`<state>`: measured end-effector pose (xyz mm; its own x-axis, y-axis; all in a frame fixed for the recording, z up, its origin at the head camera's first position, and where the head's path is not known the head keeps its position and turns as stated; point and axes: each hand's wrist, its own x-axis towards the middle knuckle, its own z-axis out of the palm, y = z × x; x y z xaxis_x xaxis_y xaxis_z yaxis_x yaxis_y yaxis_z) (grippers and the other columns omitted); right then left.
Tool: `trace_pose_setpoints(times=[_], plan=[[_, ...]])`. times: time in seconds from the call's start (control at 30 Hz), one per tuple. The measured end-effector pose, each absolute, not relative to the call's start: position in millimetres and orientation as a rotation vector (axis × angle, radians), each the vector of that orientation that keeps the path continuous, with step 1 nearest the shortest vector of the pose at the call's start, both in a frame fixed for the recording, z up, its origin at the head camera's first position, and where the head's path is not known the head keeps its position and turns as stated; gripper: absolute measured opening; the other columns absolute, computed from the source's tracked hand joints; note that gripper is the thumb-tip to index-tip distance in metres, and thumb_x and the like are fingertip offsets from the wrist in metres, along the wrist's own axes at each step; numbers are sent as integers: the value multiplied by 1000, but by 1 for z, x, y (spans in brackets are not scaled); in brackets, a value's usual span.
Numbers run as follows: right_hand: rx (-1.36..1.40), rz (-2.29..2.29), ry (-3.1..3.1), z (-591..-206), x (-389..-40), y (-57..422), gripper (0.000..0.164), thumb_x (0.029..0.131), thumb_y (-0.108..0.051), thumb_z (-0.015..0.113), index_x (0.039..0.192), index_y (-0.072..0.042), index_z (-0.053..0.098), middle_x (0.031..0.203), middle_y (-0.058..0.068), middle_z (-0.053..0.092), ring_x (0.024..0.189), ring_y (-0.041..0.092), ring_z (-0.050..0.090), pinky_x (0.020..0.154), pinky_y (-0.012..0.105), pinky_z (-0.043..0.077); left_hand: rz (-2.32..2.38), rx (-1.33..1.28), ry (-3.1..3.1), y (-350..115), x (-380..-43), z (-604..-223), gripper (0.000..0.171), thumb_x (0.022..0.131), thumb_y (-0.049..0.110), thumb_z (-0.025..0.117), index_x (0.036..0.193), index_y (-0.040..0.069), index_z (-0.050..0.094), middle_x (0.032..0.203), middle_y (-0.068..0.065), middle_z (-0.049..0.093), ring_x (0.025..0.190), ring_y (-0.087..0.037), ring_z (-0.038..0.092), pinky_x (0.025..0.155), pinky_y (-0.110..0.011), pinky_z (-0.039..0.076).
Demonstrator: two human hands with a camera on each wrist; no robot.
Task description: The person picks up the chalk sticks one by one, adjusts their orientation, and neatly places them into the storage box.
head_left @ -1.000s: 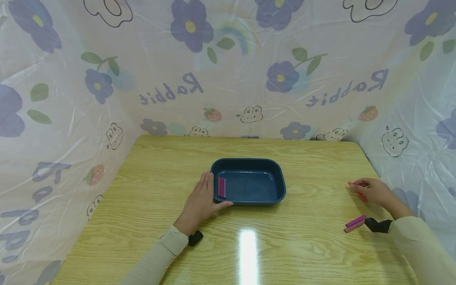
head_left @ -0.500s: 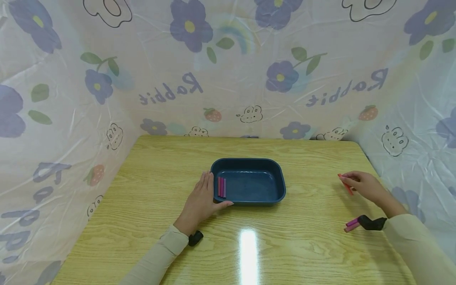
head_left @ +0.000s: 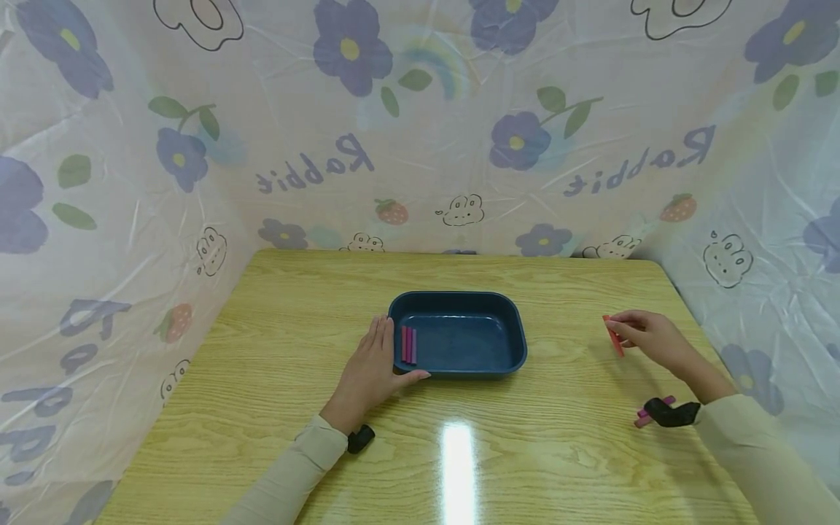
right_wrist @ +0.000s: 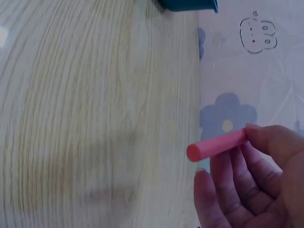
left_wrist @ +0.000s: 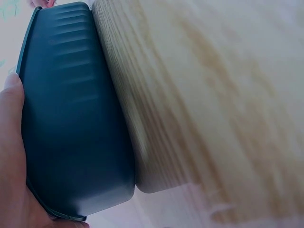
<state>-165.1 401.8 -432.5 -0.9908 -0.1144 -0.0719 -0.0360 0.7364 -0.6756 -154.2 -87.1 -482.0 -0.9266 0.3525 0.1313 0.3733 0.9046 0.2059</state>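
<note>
My right hand [head_left: 650, 339] pinches a red chalk stick [head_left: 615, 337] between thumb and fingers, held above the right side of the table. In the right wrist view the stick [right_wrist: 218, 144] points away from the hand, its flat round end showing. My left hand [head_left: 370, 368] lies against the left end of a dark blue tray [head_left: 482, 375], fingers straight along the wall and thumb at the front rim. Inside the tray, three chalk sticks [head_left: 409, 345] in pink, magenta and purple lie side by side at the left end.
Two more chalk sticks [head_left: 642, 421], magenta and pink, lie on the wooden table [head_left: 538, 452] at the right, partly hidden by the right wrist's black camera mount [head_left: 672, 413]. A patterned cloth [head_left: 433, 146] hangs around the back and sides.
My right hand has moved left with the red chalk stick, from the table's right side toward the tray. The left hand and tray have stayed still.
</note>
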Motion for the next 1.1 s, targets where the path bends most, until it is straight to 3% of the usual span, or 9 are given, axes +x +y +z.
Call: trace_pose_setpoints(times=[0.2,0.4,0.77,1.1], plan=[[-131,-1158,2788,-427,-163,387,49,96,-37,49,120,6,56,104,20,62,80,17,65,75,37,54,-343,-563,-3005,-87,-154,-482,119,71,87,29,148,0,7,153,-17,8,141,-25,3,111,-39,14],[-147,-1234,2721,-423,-163,373,49,97,-34,48,121,8,54,104,20,62,82,16,65,75,33,54,-352,-560,-3007,-87,-154,-482,119,71,88,30,148,0,8,153,-17,9,141,-26,3,111,-39,14],[-139,-1320,2627,-421,-163,351,52,96,-36,51,123,7,53,108,21,61,86,18,66,81,39,52,-357,-559,-2995,-87,-153,-481,118,71,87,31,148,-1,10,153,-18,11,141,-26,5,111,-39,16],[-161,-1378,2560,-416,-164,330,51,95,-38,52,121,5,55,107,22,62,87,20,66,81,36,53,-356,-562,-3001,-87,-154,-479,119,70,88,30,147,-1,12,153,-17,12,141,-27,5,111,-39,16]])
